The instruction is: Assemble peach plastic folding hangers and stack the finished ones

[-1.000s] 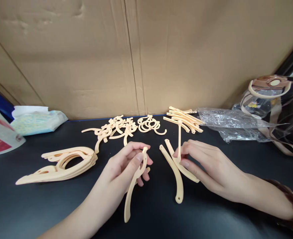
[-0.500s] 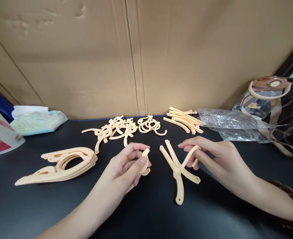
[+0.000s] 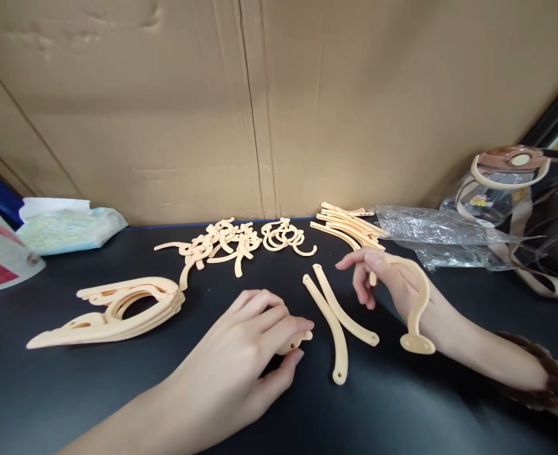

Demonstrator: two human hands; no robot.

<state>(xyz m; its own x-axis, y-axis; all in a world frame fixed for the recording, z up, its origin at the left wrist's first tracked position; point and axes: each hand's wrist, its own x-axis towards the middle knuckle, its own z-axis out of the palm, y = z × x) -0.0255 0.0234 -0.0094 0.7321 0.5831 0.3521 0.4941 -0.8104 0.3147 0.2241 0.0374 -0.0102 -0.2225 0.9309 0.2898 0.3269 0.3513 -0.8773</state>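
My left hand [image 3: 254,354], palm down low over the black table, has its thumb and fingers closed around a small cream plastic piece [image 3: 292,346] with a hole in it. The fingers cover most of that piece. My right hand [image 3: 383,275] holds a cream hanger hook [image 3: 421,303] by its curved end, and the flat oval base hangs beside the wrist. Between the hands lie two curved hanger arms, the left one [image 3: 332,335] and the right one [image 3: 349,316], close together at their middles.
Assembled cream hangers [image 3: 150,316] lie stacked at left. Behind are a pile of loose hooks and small parts [image 3: 222,243] and a pile of hanger arms [image 3: 345,224]. Clear plastic bags [image 3: 430,230], a strapped bottle [image 3: 501,189] and a tissue pack [image 3: 74,230] stand before the cardboard wall [image 3: 165,126].
My right hand has turned the hook, swinging its base from over the two arms to beside my wrist. My left hand has rolled palm down and moved lower and right with its piece.
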